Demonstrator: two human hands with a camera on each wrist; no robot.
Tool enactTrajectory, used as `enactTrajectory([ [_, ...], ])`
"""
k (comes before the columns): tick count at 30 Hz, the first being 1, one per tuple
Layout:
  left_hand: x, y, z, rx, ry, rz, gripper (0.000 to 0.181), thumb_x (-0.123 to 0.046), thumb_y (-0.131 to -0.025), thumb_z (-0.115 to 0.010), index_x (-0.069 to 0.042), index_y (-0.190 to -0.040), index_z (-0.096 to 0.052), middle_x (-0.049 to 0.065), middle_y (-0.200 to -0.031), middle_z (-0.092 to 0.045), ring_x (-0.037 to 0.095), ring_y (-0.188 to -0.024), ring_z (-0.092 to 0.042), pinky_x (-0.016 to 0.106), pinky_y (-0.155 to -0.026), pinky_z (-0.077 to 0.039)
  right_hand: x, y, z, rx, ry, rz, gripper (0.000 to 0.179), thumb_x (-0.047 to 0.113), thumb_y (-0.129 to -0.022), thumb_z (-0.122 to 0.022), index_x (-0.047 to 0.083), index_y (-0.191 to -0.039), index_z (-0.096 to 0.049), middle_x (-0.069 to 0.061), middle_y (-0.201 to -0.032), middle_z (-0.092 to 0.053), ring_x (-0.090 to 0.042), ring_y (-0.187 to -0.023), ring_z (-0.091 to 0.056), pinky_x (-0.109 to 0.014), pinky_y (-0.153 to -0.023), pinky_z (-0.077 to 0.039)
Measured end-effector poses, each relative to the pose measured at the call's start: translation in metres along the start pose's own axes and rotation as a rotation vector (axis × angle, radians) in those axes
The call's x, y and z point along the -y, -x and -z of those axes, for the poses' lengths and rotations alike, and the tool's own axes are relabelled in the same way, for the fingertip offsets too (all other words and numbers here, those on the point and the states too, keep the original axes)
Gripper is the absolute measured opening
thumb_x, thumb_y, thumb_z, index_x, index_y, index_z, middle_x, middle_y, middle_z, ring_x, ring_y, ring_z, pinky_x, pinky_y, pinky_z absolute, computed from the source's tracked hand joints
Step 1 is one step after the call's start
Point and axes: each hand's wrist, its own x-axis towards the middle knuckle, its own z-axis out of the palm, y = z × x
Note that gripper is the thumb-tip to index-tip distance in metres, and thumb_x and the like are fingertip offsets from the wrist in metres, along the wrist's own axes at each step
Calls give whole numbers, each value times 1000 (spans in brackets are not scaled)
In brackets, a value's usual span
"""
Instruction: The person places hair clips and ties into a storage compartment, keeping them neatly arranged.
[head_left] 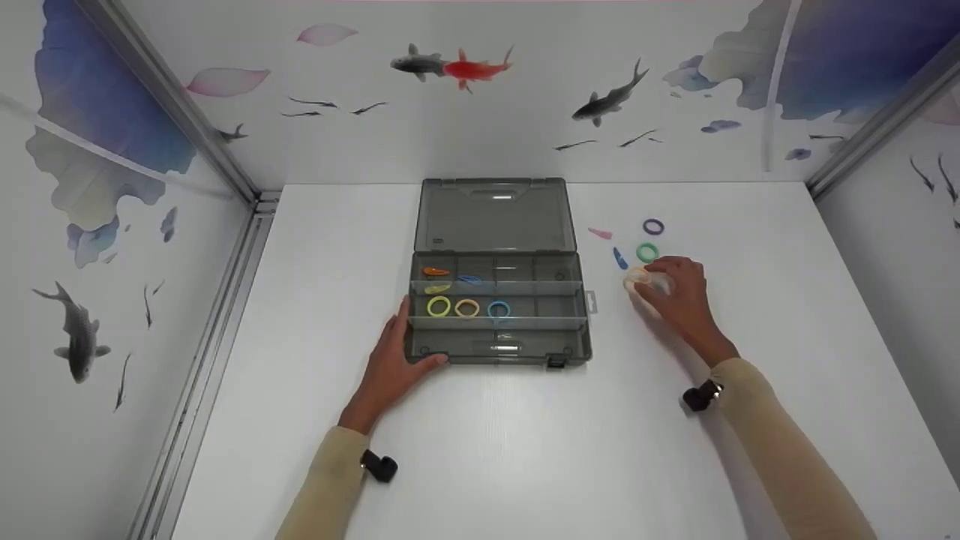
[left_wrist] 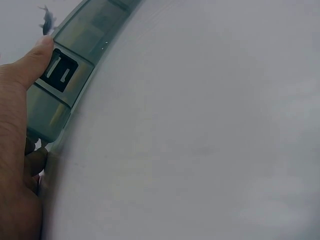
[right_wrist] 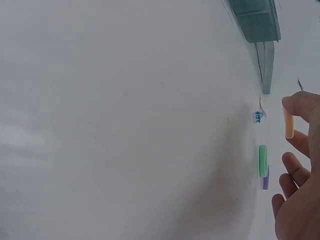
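A grey translucent storage box lies with its lid raised at the back. My left hand grips its front left corner, thumb on the front edge and fingers along the side. To the right of the box, my right hand pinches an orange hair tie between thumb and index finger, above the table. In the middle row sit a yellow-green hair tie, an orange one and a blue hair tie. The back row holds an orange hair clip, a blue clip and a yellow clip.
On the white table, beyond my right hand, lie a pink hair clip, a blue hair clip, a green hair tie and a purple hair tie. Printed walls enclose the table at the back and sides.
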Motion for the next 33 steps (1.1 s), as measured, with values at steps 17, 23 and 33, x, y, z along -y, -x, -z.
enactTrajectory([
  [17,-2,0,1,12,1,-2,125,-64,-90,-87,-26,-180,-8,25,-179,-24,49,-165,-23,70,-128,-27,31,5,-11,59,11,86,30,4,-94,-88,-3,-121,-77,-25,-135,-61,-43,-133,-46,-63,-112,-32],
  [23,-3,-1,2,7,13,-8,126,-65,-89,-86,-28,-180,-7,24,-180,-23,48,-166,-22,70,-128,-26,43,5,-17,74,2,138,30,3,-92,-90,-3,-119,-78,-25,-134,-62,-41,-131,-48,-62,-113,-32],
  [33,2,0,0,6,5,-21,124,-65,-91,-85,-26,-180,-8,25,-180,-23,49,-165,-23,70,-128,-26,66,10,-32,140,5,145,31,6,-92,-90,-2,-119,-78,-24,-134,-62,-43,-133,-47,-61,-113,-35],
])
